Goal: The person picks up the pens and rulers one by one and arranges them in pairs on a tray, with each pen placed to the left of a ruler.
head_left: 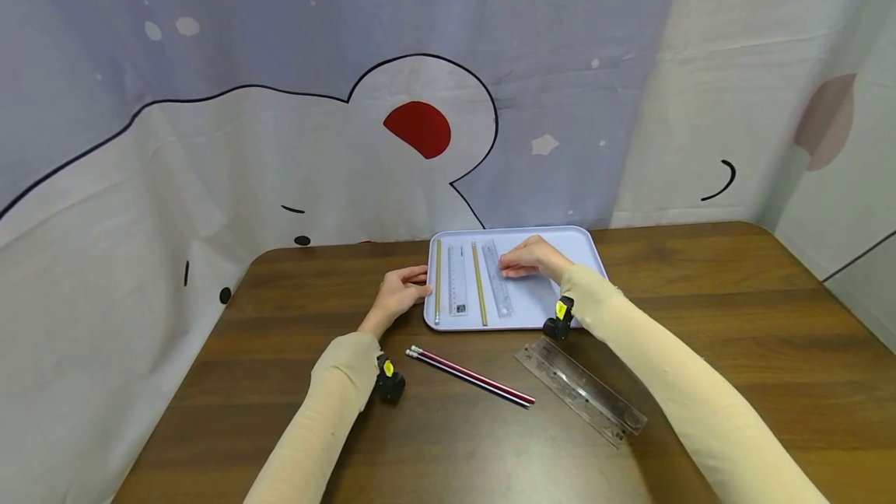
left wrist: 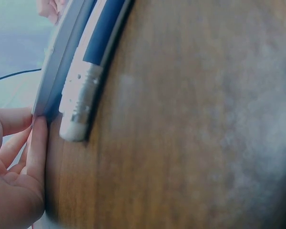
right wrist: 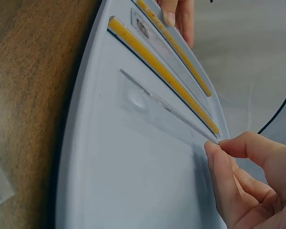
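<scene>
A white tray [head_left: 528, 308] lies toward the back of the table. My left hand [head_left: 397, 298] holds its left rim, thumb on top and fingers against the outer side in the left wrist view. Over the tray, my right hand [head_left: 535, 257] pinches the far end of a clear ruler [right wrist: 169, 108] between thumb and fingertips. That ruler stands tilted on its long edge. To its left on the tray lie a yellow pencil [head_left: 479, 282], a flat clear ruler [head_left: 457, 282] and another yellow pencil [head_left: 438, 282] along the left side.
In front of the tray, a red-striped pencil [head_left: 483, 379] and a dark pencil [head_left: 448, 369] lie side by side. Larger clear rulers [head_left: 581, 391] lie at front right, near my right forearm. A printed curtain [head_left: 560, 99] hangs behind the wooden table [head_left: 735, 294].
</scene>
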A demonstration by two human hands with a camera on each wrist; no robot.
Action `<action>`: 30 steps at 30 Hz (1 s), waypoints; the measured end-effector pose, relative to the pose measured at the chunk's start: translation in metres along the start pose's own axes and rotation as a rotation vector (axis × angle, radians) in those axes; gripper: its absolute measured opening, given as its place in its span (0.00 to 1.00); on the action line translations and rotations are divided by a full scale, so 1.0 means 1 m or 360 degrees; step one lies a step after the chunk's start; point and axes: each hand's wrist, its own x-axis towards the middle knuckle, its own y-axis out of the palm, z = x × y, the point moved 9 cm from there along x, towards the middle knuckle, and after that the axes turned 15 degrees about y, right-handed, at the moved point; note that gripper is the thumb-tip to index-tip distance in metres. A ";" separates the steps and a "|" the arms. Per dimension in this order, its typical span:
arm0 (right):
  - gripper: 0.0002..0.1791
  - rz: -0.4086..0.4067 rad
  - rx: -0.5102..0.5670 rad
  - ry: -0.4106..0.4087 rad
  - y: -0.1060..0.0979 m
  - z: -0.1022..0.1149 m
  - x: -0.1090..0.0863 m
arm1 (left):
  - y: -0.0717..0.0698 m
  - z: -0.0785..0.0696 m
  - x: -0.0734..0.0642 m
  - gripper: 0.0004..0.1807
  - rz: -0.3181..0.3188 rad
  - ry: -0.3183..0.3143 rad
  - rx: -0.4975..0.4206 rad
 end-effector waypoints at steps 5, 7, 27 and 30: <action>0.15 -0.0018 0.0015 0.0000 -0.002 -0.001 0.001 | 0.001 0.001 0.000 0.26 0.0004 0.0005 -0.0028; 0.13 -0.0023 0.0024 0.0007 -0.002 -0.002 0.003 | 0.001 -0.001 0.000 0.26 0.0018 -0.0009 -0.0039; 0.16 -0.0152 -0.0074 0.0019 -0.006 -0.004 0.006 | 0.000 0.001 0.000 0.25 -0.0015 0.0019 -0.0008; 0.17 -0.0147 -0.0081 0.0018 -0.005 -0.003 0.001 | 0.000 0.000 0.000 0.26 -0.0017 0.0016 -0.0016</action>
